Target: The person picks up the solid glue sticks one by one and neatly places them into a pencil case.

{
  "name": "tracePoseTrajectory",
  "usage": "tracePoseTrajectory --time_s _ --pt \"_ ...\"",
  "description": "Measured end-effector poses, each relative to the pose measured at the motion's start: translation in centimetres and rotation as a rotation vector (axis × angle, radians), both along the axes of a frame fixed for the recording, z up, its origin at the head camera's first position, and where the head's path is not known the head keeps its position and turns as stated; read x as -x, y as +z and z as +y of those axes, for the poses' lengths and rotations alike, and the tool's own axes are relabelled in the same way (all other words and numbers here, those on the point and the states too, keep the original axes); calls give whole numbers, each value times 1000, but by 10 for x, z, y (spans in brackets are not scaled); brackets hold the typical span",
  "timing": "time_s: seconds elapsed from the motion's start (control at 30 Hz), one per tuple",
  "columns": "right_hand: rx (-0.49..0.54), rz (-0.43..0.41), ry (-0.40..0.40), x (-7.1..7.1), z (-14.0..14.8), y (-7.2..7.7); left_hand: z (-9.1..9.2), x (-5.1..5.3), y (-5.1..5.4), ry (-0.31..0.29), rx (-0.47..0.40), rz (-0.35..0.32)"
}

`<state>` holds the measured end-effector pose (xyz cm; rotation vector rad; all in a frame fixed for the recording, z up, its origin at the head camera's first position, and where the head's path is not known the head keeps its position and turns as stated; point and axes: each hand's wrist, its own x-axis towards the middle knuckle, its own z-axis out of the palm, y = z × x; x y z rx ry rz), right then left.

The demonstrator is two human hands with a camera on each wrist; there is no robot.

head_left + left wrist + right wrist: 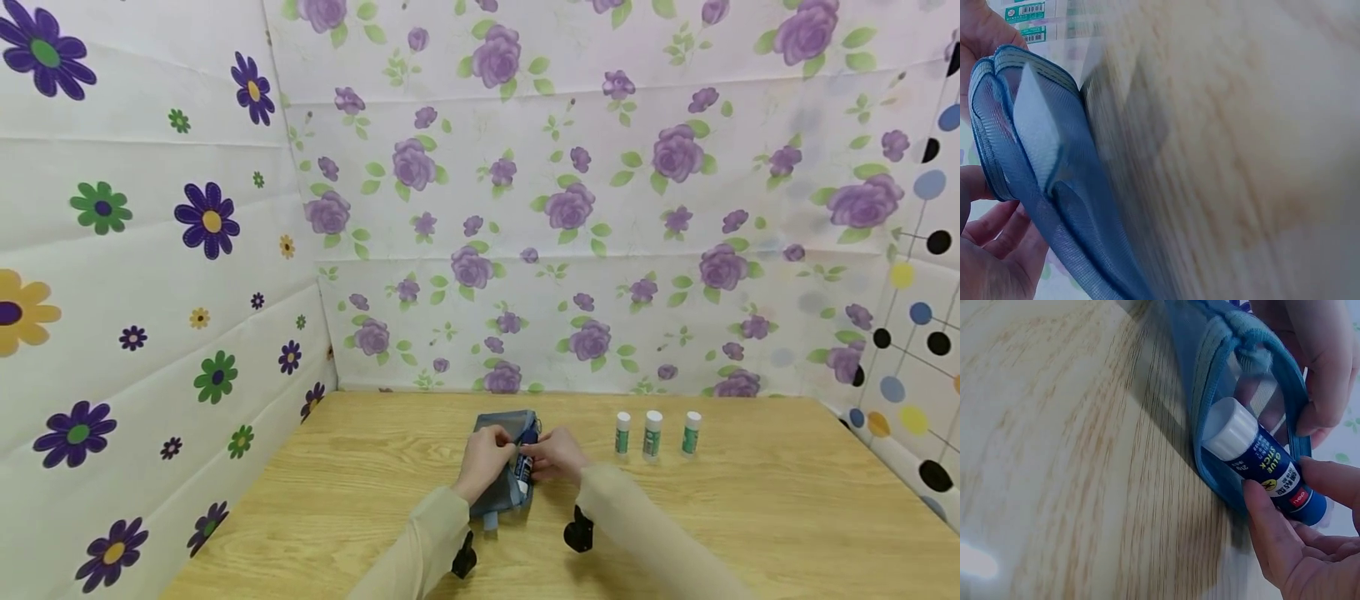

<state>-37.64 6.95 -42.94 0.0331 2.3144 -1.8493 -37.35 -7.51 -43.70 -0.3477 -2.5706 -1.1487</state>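
Observation:
A blue mesh zip pouch (491,496) lies on the wooden table, its mouth held apart. The left hand (486,458) pinches the pouch's edge; in the right wrist view its fingers (1329,394) are at the far rim. Between thumb and fingers the right hand (557,454) grips a dark blue glue stick (523,468) with a white cap. That glue stick (1272,465) lies slanted across the open mouth in the right wrist view, cap end inside. The left wrist view shows the pouch (1085,169) from its tab end.
Three white-capped sticks with green labels, a left one (622,433), a middle one (652,435) and a right one (691,433), stand upright on the table (750,500) to the right. Flower-patterned sheets (525,208) hang behind and at the left; a dotted sheet hangs at the right.

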Motion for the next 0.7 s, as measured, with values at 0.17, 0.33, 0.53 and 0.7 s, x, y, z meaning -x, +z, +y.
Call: tracePoseTrajectory --time_s 0.17,0.33,0.53,0.7 --pt "-69 21 -13 1 -7 -1 -2 0 1 -5 -23 11" --pt "-91 12 -27 2 -10 -2 -3 -1 1 -6 -26 15" --pt "-91 7 -34 3 -10 -3 -2 0 1 -11 -21 9" --pt "-74 7 -13 2 -8 -4 -2 0 0 -12 -27 4"
